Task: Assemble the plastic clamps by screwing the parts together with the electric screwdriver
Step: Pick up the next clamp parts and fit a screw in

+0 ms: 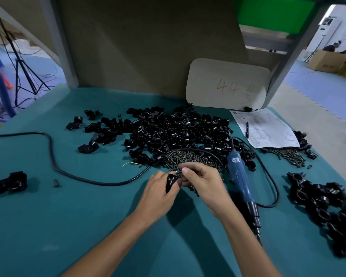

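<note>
Nearest, just left of the electric screwdriver [240,177]: left hand [160,189], grip curled round a black clamp part [171,181], held just above the tabletop [88,226]. Touching it, between part and screwdriver: right hand [203,183], grip pinching a screw [179,172] between thumb and forefinger, aimed at the top of the part. Judged step: seating the screw by hand before driving. Screwdriver itself lying untouched on the tabletop, bit end toward the near edge, cable [52,156] looping away to its left.

Risks from here:
- Screw dropped or started crooked if released before catching in the hole. Hole too small to make out, so alignment unconfirmed.
- Cross-threading likely if driven while tilted.
- Cable loop possibly snagged when reaching right for the screwdriver.

Beyond the hands, left of the screwdriver's far end: screw pile [190,156], then a heap of loose black parts [178,128]. Right of the screwdriver: cluster of black clamps [324,198], apparently assembled. Farther back on that side: paper sheet [272,132] with pen [247,129], then a card [228,84] marked 44.
</note>
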`<state>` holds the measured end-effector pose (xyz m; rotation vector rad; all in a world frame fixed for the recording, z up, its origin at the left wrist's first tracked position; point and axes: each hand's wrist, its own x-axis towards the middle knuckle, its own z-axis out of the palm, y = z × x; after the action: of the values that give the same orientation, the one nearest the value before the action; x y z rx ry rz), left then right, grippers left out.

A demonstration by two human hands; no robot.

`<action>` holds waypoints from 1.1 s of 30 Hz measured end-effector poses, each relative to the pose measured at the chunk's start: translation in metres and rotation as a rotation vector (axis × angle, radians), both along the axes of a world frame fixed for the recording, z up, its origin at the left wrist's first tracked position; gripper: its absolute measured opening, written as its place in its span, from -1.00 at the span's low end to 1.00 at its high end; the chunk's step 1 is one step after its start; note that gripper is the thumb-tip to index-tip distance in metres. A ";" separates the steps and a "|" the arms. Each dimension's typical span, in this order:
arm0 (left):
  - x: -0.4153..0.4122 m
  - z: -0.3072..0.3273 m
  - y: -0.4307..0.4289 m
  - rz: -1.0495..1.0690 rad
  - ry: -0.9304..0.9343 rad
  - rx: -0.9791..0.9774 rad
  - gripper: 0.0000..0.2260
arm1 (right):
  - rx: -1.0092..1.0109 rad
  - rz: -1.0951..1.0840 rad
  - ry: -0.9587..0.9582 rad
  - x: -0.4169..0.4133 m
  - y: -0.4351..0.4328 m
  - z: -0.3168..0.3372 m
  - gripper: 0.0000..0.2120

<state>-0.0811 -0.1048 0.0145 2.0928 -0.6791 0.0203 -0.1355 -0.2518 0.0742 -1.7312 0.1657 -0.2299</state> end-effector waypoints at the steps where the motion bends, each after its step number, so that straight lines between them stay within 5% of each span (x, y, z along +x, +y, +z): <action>1: 0.001 -0.001 0.000 -0.008 -0.002 0.007 -0.80 | -0.058 0.016 0.007 0.002 0.000 0.001 -0.80; 12: 0.004 -0.013 -0.001 0.014 -0.051 0.065 -0.76 | -0.418 0.168 0.140 0.009 -0.010 0.013 -0.82; 17: 0.001 -0.011 0.000 0.035 -0.044 0.052 -0.67 | -0.368 0.175 0.144 0.011 -0.012 0.018 -0.93; 24: -0.005 -0.004 0.001 0.025 -0.112 0.184 -0.69 | -0.961 0.242 0.165 0.006 -0.007 0.026 -0.72; 33: 0.014 0.006 -0.011 -0.022 -0.389 0.366 -0.69 | -0.955 0.343 0.255 0.001 -0.013 0.021 -0.64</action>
<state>-0.0670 -0.1159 0.0200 2.4610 -0.9989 0.3195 -0.1342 -0.2648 0.0953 -2.6976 -0.0818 0.2131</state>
